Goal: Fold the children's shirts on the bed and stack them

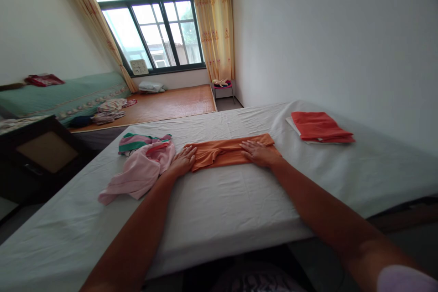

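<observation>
An orange garment [226,151], folded into a long strip with a sleeve laid across it, lies on the white sheet of the bed [222,210]. Flat on its left end rests my left hand [185,160], fingers stretched out. My right hand [259,153] lies open on the garment's right part, palm down. Just left of my left hand is a crumpled pink garment [142,173], with a green and pink striped garment [137,142] behind it. Farther right, a folded red-orange garment [320,126] sits on something white.
Beyond the bed is a mat-covered platform [171,102] with loose clothes [111,108] and a pillow [151,87]. A dark cabinet [44,159] stands at the left. A small stool [223,86] is near the window, and a white wall [335,41] runs along the right.
</observation>
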{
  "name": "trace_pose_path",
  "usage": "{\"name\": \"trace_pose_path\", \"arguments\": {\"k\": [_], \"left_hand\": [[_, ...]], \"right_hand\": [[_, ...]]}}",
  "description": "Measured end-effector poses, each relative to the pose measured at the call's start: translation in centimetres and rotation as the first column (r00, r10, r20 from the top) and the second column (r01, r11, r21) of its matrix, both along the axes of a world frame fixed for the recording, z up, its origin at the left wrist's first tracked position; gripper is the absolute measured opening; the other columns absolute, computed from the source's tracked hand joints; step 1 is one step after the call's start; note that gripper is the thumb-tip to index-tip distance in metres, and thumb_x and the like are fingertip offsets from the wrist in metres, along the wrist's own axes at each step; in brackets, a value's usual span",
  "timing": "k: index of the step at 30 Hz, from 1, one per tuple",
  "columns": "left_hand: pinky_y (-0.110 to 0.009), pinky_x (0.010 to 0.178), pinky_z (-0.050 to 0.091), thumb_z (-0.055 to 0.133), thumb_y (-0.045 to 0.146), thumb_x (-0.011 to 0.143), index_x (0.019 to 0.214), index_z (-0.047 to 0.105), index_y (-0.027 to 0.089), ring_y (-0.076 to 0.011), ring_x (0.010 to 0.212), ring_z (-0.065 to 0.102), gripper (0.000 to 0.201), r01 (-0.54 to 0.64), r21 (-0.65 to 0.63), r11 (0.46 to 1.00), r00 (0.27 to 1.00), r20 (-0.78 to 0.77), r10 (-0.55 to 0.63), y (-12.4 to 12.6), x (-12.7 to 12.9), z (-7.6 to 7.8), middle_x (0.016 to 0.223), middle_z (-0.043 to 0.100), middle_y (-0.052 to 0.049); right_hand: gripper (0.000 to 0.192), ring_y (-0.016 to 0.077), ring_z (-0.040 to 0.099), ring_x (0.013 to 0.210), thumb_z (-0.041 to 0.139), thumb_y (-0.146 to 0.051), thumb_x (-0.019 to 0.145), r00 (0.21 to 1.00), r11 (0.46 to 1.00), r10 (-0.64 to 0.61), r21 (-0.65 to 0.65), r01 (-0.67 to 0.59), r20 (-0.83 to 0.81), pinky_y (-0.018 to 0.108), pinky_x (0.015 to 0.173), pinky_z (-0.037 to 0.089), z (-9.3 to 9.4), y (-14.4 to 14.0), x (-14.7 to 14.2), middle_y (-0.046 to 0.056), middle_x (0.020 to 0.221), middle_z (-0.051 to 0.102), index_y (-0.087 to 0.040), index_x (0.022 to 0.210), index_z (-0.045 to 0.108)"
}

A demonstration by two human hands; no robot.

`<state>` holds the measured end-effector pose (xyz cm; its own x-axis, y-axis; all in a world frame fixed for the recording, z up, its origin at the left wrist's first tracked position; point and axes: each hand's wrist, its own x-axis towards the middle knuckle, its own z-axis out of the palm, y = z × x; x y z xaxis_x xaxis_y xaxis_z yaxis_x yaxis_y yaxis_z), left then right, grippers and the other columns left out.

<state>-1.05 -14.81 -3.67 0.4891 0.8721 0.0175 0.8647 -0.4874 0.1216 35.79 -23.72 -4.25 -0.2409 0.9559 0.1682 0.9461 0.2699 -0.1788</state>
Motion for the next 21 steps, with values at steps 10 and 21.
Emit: {"name": "trace_pose_path", "arguments": {"k": [10, 21], "left_hand": [[-0.047, 0.107, 0.033, 0.042, 0.058, 0.088, 0.145, 0.035, 0.009, -0.0348, 0.134, 0.04, 0.076, -0.354, 0.103, 0.929, 0.935, 0.029, 0.353, -1.4, 0.3, 1.3, 0.142, 0.047, -0.021], [-0.036, 0.091, 0.045, 0.047, 0.05, 0.089, 0.146, 0.031, 0.014, -0.0279, 0.111, 0.061, 0.07, -0.344, 0.01, 0.939, 0.936, 0.081, 0.342, -2.5, 1.3, 3.4, 0.118, 0.066, -0.015]], "right_hand": [[0.041, 0.0216, 0.041, 0.134, 0.037, -0.033, 0.096, 0.937, 0.937, -0.35, -0.017, 0.349, -0.027, 0.045, 0.111, 0.03, 0.1, 0.2, 2.4, 0.006, 0.145, 0.048, -0.022, 0.131, 0.056], [0.03, 0.022, 0.055, 0.119, 0.052, -0.02, 0.086, 0.902, 0.948, -0.125, 0.219, 0.232, -0.414, 0.039, 0.103, 0.043, 4.0, 0.3, 1.3, 0.008, 0.129, 0.062, -0.02, 0.11, 0.069]]}}
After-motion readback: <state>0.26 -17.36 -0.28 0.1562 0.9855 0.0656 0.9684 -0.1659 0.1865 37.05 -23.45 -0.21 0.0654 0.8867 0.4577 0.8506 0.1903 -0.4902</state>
